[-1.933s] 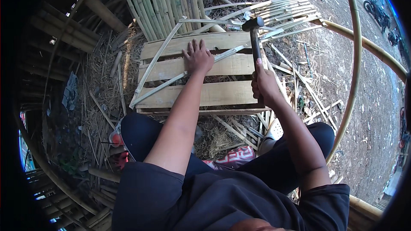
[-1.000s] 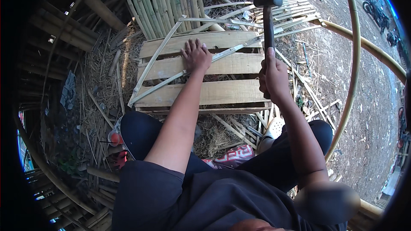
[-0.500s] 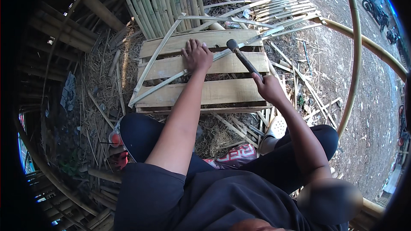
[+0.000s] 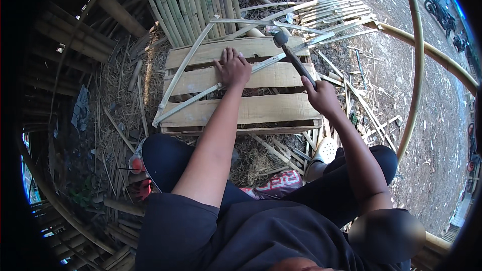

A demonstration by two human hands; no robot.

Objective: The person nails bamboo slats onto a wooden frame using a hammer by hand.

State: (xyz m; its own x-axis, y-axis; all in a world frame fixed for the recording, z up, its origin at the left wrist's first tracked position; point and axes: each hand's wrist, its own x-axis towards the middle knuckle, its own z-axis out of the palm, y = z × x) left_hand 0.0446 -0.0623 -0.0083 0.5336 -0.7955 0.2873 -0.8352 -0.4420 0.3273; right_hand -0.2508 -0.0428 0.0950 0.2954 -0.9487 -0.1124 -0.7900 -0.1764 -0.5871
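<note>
My left hand point(image 4: 234, 69) lies with its fingers stretched over the wooden slatted crate point(image 4: 271, 101), across a split bamboo strip point(image 4: 196, 98). This strip runs slantwise over the slats and belongs to a loose triangular frame of thin strips point(image 4: 187, 62). In my right hand point(image 4: 322, 97) is a hammer point(image 4: 297, 61), gripped by its dark handle. Its head points away from me, above the crate's far right part, apart from my left hand. Contact between the hammer head and the strips cannot be made out.
A panel of green bamboo slats point(image 4: 188, 7) leans behind the crate. Pale bamboo strips point(image 4: 334, 12) lie fanned at the far right. A curved bamboo pole point(image 4: 417, 70) arches on the right. Straw and offcuts cover the ground. A red-topped cup point(image 4: 136, 164) stands beside my left knee.
My right hand and the hammer have shifted a little to the right, and the hammer head has moved farther away. My left hand stays on the strip and crate.
</note>
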